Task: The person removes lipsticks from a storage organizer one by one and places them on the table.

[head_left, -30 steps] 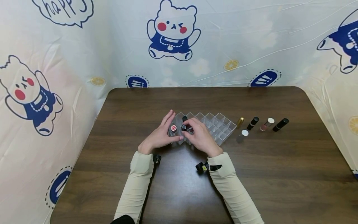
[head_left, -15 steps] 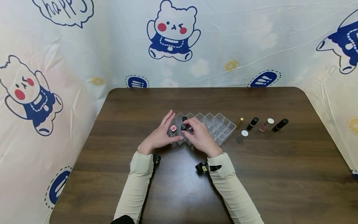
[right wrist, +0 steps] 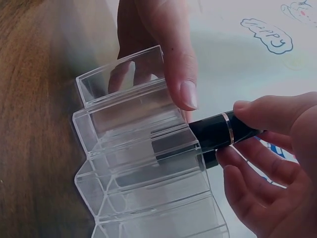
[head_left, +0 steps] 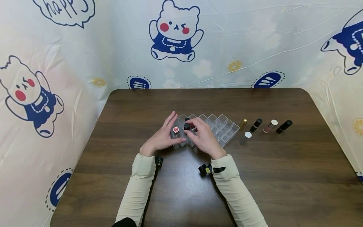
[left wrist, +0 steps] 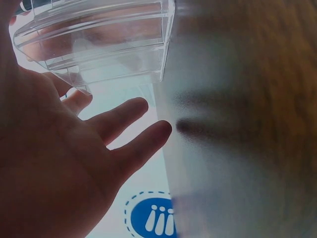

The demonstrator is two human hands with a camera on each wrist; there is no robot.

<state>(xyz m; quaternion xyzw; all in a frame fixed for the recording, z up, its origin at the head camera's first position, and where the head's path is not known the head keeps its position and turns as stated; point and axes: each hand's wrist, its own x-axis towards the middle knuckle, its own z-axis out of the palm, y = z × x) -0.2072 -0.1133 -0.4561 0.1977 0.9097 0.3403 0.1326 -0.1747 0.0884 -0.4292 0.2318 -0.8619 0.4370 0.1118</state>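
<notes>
Both hands at the clear organizer (head_left: 229, 134), hands well apart from each other at the palms, thumb tips near. Organizer sat about midway between the left and right edges of the table (head_left: 283, 176), closer to the far edge than a camera-side view of the sleeves might suggest.

Right hand (head_left: 205, 137) pinched a black tube (right wrist: 213, 133) between thumb and fingers — grip on the upper part, just beyond a thin shiny band. Tube's lower part showed through the organizer's clear wall, toward its left end. A second dark tube (head_left: 187, 119) stood just beside it, on the side of the table's far edge.

Left hand (head_left: 158, 138) spread round the organizer's left end, fingers straight and reaching toward the far edge, thumb laid along the near side; gripped no tube. How firmly it pressed, could not tell. Near this hand, in the end compartments, a red-topped tube (head_left: 176, 130).

Loose group on the table between organizer and right edge, left to right: gold tube (head_left: 243, 124) just beside the organizer's right end, black banded tube (head_left: 256, 125), pinkish tube (head_left: 270, 126) with white cap, plain black tube (head_left: 284, 126). Nearer the front edge — a clear tube (head_left: 246, 137), white cap uppermost.
</notes>
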